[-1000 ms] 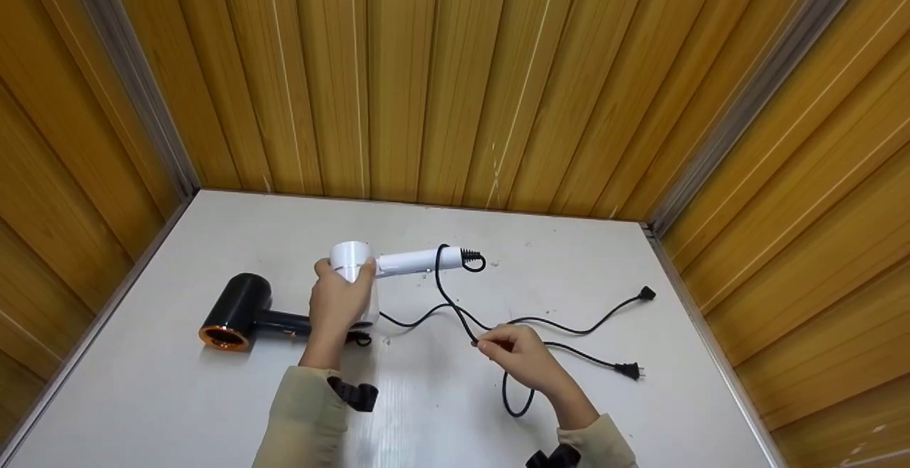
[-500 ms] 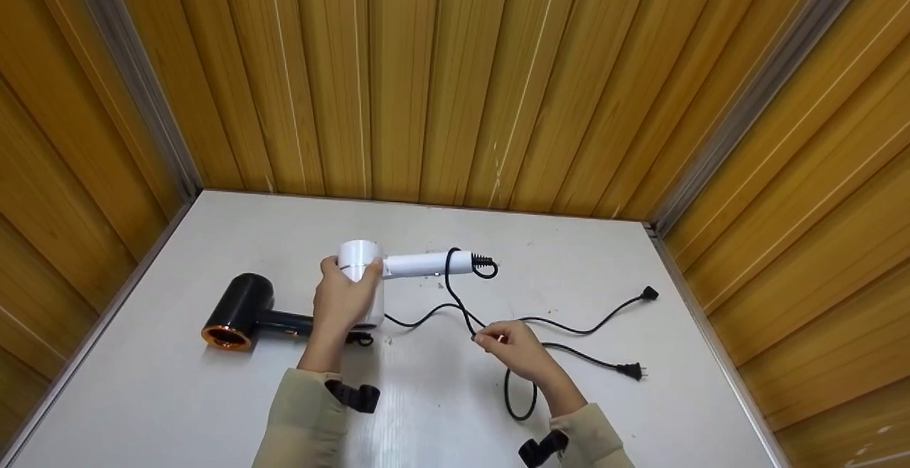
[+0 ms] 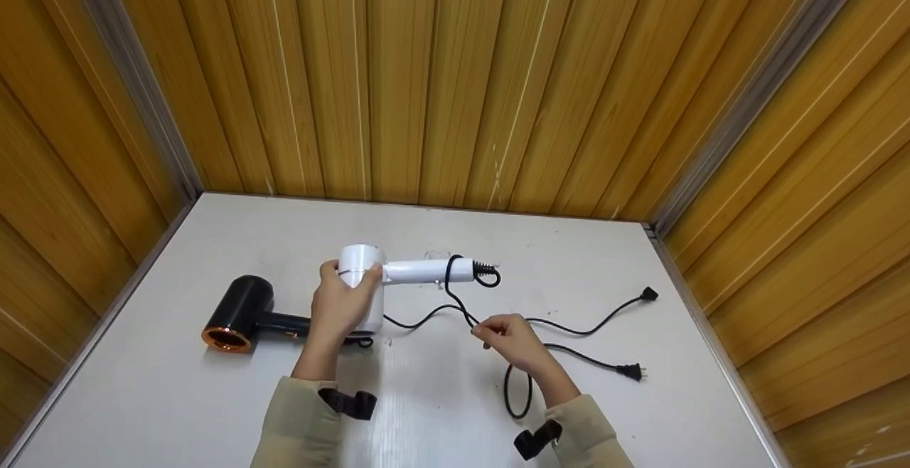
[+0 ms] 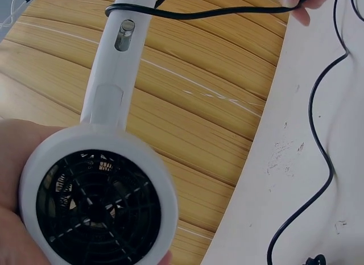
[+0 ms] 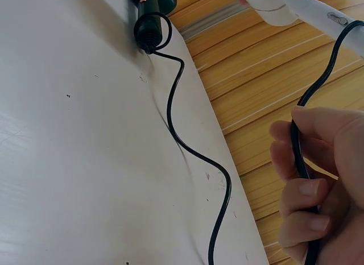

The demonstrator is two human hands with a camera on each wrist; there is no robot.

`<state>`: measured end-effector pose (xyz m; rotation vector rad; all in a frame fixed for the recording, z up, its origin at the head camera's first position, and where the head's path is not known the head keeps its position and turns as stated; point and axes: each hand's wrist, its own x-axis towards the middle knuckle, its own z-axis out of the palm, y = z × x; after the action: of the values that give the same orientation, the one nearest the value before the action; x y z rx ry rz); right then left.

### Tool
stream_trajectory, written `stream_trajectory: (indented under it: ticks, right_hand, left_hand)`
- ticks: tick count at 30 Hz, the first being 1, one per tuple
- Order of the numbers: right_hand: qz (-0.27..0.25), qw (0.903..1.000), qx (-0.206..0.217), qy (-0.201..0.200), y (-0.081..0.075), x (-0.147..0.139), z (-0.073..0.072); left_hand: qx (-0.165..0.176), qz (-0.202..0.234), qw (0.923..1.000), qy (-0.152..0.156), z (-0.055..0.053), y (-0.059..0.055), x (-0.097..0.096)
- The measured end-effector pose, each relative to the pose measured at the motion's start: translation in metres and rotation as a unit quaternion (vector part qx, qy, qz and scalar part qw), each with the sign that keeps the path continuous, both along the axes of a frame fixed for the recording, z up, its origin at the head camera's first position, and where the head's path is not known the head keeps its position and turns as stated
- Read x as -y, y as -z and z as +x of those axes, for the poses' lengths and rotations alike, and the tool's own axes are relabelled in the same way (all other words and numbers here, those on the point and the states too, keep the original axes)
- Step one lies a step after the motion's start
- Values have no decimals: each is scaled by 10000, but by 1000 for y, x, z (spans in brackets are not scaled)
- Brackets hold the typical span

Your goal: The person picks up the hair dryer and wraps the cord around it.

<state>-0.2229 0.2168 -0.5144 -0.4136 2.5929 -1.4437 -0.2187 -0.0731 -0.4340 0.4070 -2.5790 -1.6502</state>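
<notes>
My left hand [image 3: 340, 306] grips the white hair dryer [image 3: 426, 271] round its barrel, with the handle pointing right. In the left wrist view the round black grille [image 4: 98, 205] at the barrel's end faces the camera. The dryer's black cord [image 4: 216, 13] is looped over the handle near its end. Below and right of the handle, my right hand [image 3: 517, 343] pinches that cord between thumb and fingers. Up close in the right wrist view, the cord [image 5: 321, 77] runs taut from the handle into the curled fingers, then down through the palm.
A dark hair dryer [image 3: 238, 311] with a copper-coloured rim lies at left on the white table [image 3: 441, 418], partly behind my left forearm. Two black plugs, a nearer plug [image 3: 629, 371] and a farther plug [image 3: 648, 294], lie at right. Wood-look panels [image 3: 398, 77] wall the table.
The white dryer has shifted slightly right with my left hand, then dipped a little. My right hand has moved up slightly, still pinching the cord. The dark dryer and both plugs stay put.
</notes>
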Motion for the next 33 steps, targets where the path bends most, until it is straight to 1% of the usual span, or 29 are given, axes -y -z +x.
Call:
stream_trajectory:
  ticks: [4,8,13,17,21,25,29,33]
  right_hand:
    - [72,9999,7,123,0,-1,-5]
    - [-17,9994,-5,336,0,1,-13]
    - [20,9983,-50,574,-4,2,-20]
    - [62,9960,11,890,-6,1,-25]
    - [4,9912,156,1313,-7,-2,-29]
    - [-74,9868,167,1609,-10,-4,-32]
    - [-53,9844,144,1750,-13,-4,-32]
    - [-50,9843,159,1757,-17,-3,-33]
  left_hand:
    - [98,-5,9999,75,2,0,2]
    - [172,21,9998,138,4,0,4]
    - [118,-79,9998,171,6,2,6]
    - [40,-128,9996,242,8,3,7]
    - [-49,-115,9994,333,8,4,7]
    - [-40,-117,9991,396,8,6,8]
    - [5,-160,9986,497,10,8,8]
    - [-17,-185,9980,600,11,9,7]
